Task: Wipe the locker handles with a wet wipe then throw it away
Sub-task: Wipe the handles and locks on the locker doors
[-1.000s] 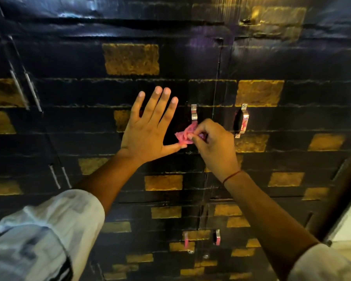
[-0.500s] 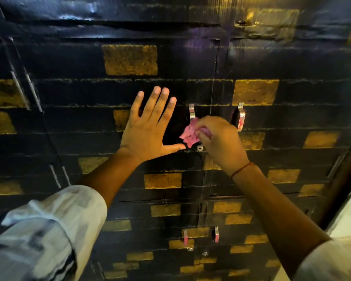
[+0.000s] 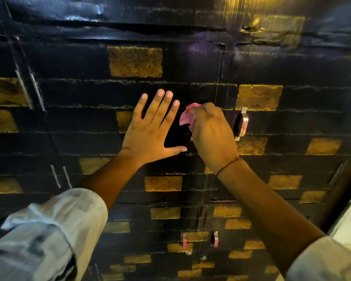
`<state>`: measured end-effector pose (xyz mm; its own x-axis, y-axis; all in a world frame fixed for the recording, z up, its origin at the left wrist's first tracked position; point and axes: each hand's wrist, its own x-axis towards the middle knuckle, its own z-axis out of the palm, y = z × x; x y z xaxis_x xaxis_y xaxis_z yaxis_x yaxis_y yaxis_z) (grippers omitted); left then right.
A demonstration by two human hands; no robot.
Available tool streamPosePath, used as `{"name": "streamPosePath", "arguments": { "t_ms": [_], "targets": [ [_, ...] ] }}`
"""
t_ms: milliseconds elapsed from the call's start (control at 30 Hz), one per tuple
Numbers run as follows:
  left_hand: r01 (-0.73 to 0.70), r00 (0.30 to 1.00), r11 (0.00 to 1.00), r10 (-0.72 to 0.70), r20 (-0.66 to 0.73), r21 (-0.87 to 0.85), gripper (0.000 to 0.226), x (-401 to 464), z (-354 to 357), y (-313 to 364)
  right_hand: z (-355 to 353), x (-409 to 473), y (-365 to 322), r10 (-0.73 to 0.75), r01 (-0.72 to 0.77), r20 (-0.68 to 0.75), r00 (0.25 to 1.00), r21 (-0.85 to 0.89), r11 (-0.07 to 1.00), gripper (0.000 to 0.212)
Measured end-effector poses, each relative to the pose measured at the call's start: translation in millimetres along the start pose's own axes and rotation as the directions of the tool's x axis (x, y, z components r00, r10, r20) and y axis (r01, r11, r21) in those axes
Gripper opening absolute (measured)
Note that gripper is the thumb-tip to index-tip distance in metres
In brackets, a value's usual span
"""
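Note:
My left hand [image 3: 150,128] lies flat with spread fingers on the dark locker door [image 3: 170,63], left of the door gap. My right hand [image 3: 213,136] grips a crumpled pink wet wipe [image 3: 186,118] and covers the left metal handle, which is almost fully hidden behind wipe and hand. The right metal handle [image 3: 243,123] is bare on the neighbouring door, just right of my right hand. Two smaller handles, a left lower handle [image 3: 184,241] and a right lower handle [image 3: 215,238], sit on the doors below.
The locker front is black with gold brick patches. Long bar handles [image 3: 29,88] are on doors at the far left, shorter ones [image 3: 60,176] below them. A dark frame edge [image 3: 344,185] and a pale surface [image 3: 349,224] run along the lower right.
My right hand has slid the wipe up the left handle, from its lower part to its top, hiding the handle. My left hand stays pressed on the door.

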<state>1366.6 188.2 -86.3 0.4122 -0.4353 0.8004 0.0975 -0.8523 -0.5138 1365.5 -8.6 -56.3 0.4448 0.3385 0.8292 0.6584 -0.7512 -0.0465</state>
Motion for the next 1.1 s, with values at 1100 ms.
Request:
{"name": "streamPosePath", "arguments": {
  "t_ms": [1100],
  "targets": [
    [0.003,1.000,1.000,-0.003,0.013,0.006,0.118,0,-1,0,3,-7,30,0.196,-0.144,-0.108,0.975,0.369,0.918,0.013]
  ]
}}
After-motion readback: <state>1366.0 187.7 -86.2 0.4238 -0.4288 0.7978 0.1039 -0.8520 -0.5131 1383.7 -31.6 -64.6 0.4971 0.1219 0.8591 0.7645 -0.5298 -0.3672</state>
